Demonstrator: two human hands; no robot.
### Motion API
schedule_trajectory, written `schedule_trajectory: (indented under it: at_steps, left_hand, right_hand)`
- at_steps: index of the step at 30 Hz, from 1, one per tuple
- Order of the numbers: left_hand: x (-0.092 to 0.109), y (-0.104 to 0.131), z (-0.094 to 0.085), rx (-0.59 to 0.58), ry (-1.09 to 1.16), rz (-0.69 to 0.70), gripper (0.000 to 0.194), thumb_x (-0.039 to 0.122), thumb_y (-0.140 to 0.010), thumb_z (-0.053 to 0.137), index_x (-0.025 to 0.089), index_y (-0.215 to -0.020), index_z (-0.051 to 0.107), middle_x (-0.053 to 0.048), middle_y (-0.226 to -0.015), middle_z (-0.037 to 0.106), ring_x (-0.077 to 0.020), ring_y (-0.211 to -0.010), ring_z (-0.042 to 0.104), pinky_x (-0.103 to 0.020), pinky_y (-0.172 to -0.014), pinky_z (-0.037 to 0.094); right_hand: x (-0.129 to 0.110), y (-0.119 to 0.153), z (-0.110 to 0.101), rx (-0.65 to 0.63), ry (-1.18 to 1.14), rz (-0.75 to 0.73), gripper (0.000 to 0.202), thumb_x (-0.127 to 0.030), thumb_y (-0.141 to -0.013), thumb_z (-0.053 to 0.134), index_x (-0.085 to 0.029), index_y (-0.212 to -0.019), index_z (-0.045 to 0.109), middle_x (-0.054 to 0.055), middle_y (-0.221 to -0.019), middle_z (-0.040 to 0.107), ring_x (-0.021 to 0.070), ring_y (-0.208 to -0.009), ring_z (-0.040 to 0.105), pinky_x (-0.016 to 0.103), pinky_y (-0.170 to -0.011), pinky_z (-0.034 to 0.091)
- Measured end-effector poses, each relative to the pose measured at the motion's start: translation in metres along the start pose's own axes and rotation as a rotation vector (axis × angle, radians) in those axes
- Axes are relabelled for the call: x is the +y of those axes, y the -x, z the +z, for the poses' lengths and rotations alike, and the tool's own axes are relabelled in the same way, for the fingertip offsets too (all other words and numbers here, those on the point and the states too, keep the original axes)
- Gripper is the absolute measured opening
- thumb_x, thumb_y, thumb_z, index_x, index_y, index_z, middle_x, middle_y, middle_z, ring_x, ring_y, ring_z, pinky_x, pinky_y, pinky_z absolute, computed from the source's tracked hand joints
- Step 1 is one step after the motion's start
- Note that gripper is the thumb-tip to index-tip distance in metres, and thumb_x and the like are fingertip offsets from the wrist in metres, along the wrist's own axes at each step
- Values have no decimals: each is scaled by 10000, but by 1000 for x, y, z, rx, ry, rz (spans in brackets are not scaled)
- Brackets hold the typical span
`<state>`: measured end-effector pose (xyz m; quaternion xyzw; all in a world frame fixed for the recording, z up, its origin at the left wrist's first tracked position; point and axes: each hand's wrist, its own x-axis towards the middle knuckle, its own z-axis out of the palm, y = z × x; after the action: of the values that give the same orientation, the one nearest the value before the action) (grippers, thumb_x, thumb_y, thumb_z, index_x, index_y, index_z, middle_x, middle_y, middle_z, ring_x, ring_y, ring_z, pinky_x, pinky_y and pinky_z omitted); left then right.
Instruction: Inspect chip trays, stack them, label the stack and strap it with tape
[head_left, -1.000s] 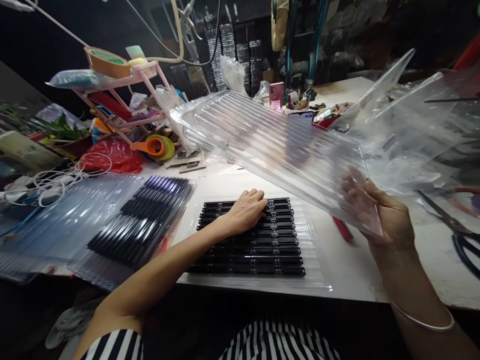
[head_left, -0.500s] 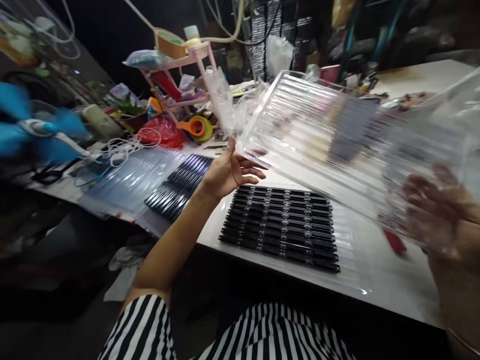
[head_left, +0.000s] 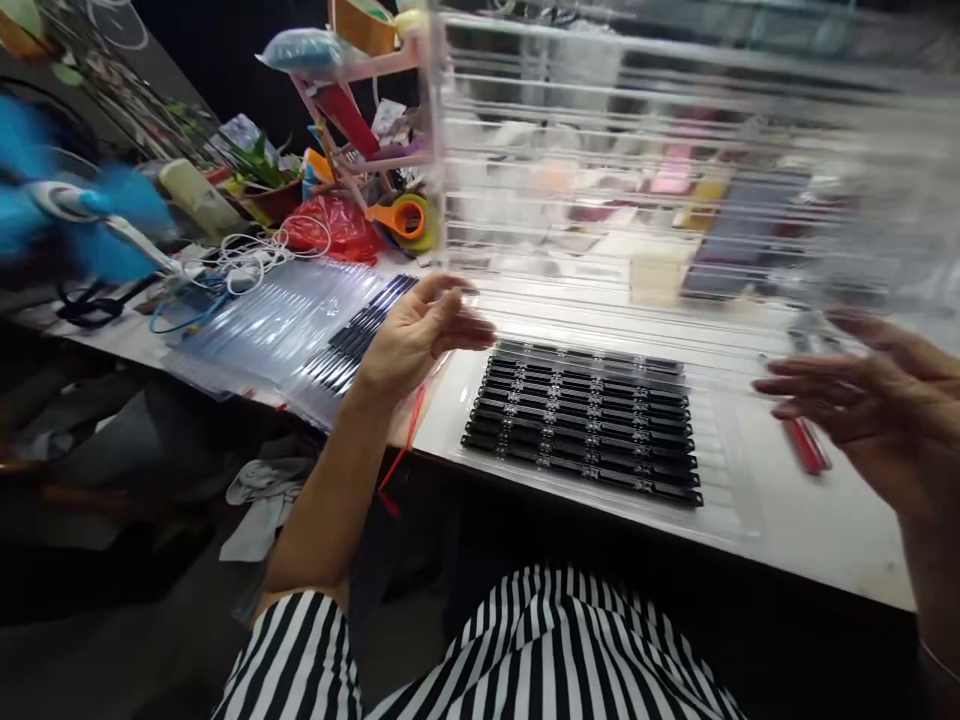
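A clear ribbed plastic tray (head_left: 555, 230) is held up on edge over the table, blurred by motion. At its lower left corner my left hand (head_left: 420, 335) is closed, thumb against fingers. My right hand (head_left: 877, 390) is at the tray's lower right edge, with its fingers bent around that side; the exact grip is blurred. Below and between the hands, rows of black strip-shaped parts (head_left: 585, 425) lie in another clear tray (head_left: 739, 505) on the white table. A red tool-like object (head_left: 806, 445) lies beside that tray, near my right hand.
Left of my hand, clear ribbed sheets (head_left: 274, 310) and dark glossy strips (head_left: 356, 335) lie on the table. Behind them are a red plastic bag (head_left: 341, 228), white cables (head_left: 244, 265), a pink rack (head_left: 386, 65) and an orange ring-shaped item (head_left: 409, 215). A blue fan (head_left: 71, 200) spins at far left.
The clear tray has swung from a slanted position to upright, rising in the view. My right hand has moved from behind the tray to its lower edge; my left hand has shifted slightly left.
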<state>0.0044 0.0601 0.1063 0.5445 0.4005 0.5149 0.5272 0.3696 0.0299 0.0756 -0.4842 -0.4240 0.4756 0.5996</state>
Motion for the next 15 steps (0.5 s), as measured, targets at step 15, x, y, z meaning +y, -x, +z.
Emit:
schedule_trajectory:
  at_steps: [15]
  left_hand:
    - [-55,65,-28,156,-403,-267,456,429,-834,536,76,-1114,603,30,-570,497,-105,-534,462,-229,-544,391]
  right_hand:
    - [32,54,-14,-155,392,228,588,-440,-688,714,-178,-1197,579,-16,-584,574,115,-493,502,226,-436,442]
